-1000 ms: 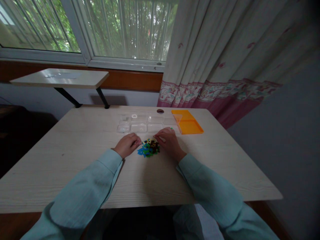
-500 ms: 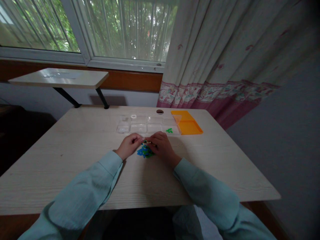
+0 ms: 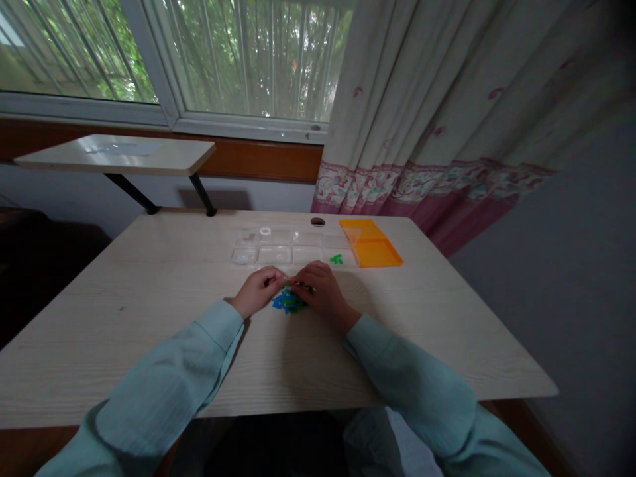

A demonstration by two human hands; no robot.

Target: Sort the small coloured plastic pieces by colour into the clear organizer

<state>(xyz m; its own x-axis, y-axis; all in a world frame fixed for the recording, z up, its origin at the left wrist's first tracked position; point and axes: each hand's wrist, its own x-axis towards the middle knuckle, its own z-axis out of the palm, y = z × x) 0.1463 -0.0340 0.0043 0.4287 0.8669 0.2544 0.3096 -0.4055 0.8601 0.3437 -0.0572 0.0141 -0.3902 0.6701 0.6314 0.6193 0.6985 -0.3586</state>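
A small pile of blue and green pieces (image 3: 288, 302) lies on the table between my hands. My left hand (image 3: 259, 289) is closed at the pile's left side, thumb and fingertips pinched together; what they hold is too small to make out. My right hand (image 3: 318, 291) curls over the pile's right edge with its fingers closed, and something small and dark shows by the fingers. The fingertips of both hands nearly meet above the pile. Just beyond them is a clear compartment tray (image 3: 275, 254), with several green pieces (image 3: 336, 259) in its front right compartment.
An orange lid-like tray (image 3: 380, 253) adjoins the clear tray on the right. Behind is a round dark hole (image 3: 318, 222) in the pale wooden table (image 3: 163, 318). A raised white shelf (image 3: 119, 156) stands at the back left, near the window; a curtain (image 3: 397, 119) hangs at the back right.
The fingertips have shifted slightly, and a bit of green now shows between them at the top of the pile. Trays and arms are where they were.
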